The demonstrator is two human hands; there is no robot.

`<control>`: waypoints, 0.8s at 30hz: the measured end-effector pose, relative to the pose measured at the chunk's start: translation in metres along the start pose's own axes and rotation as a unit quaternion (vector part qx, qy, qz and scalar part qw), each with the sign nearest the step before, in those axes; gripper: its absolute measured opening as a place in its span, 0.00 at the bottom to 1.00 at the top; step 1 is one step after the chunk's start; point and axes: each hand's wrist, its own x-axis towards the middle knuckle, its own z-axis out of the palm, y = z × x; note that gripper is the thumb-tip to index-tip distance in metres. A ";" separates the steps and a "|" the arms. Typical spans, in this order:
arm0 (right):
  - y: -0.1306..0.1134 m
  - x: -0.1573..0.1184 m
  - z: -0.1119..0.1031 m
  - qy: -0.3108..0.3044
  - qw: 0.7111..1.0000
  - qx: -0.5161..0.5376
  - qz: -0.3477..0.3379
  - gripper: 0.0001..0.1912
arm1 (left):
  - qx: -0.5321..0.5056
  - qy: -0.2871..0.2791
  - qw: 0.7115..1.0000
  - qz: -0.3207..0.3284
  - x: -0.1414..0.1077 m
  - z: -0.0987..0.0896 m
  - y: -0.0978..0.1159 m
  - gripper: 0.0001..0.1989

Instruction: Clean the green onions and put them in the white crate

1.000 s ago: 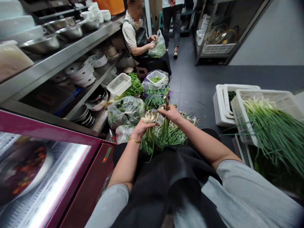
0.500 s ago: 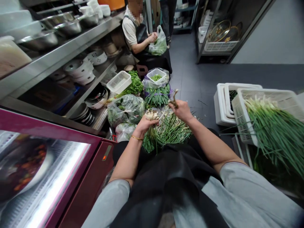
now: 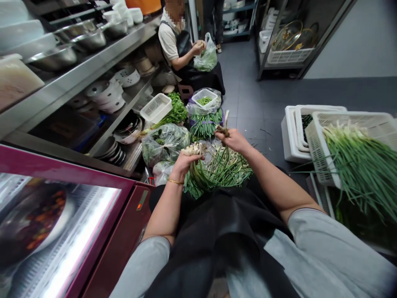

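My left hand (image 3: pixel 183 163) is closed around a bunch of scallions (image 3: pixel 192 149), white root ends up and green leaves hanging below. A gold bracelet circles that wrist. To its right, my right hand (image 3: pixel 235 140) grips brownish withered scallion stalks (image 3: pixel 222 131), and a pale piece sticks up from them. The two hands are apart. Beneath them a loose heap of scallions (image 3: pixel 232 167) lies on the floor before my knees, with pale trimmings among it. My right fingertips are partly hidden by the stalks.
At right, a white basket (image 3: pixel 325 165) holds many scallions. Ahead sit a white colander (image 3: pixel 156 107), leafy greens (image 3: pixel 176 108) and bagged vegetables (image 3: pixel 166 142). A co-worker (image 3: pixel 173 45) handles a plastic bag (image 3: pixel 206 58). Steel shelving (image 3: pixel 93 54) and a lit display case (image 3: pixel 93 215) stand left.
My right hand has shifted slightly left and down, still with the brownish stalks. My left hand has moved slightly left, and the white ends in it show more fully.
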 end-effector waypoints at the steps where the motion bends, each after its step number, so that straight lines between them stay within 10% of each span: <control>1: -0.008 -0.003 0.005 0.000 1.000 0.004 -0.028 0.17 | 0.012 0.000 1.000 0.001 0.000 0.003 0.001 0.12; 7: -0.030 -0.011 0.038 -0.035 0.992 -0.002 -0.120 0.10 | 0.019 -0.020 1.000 0.008 0.001 0.023 0.003 0.15; 16: 0.004 0.016 0.004 -0.084 0.948 0.278 0.128 0.21 | -0.016 0.010 1.000 -0.012 -0.012 -0.015 0.023 0.14; 24: -0.010 0.006 0.029 -0.085 0.908 0.392 0.122 0.30 | -0.011 -0.008 0.999 0.043 -0.003 0.037 0.006 0.16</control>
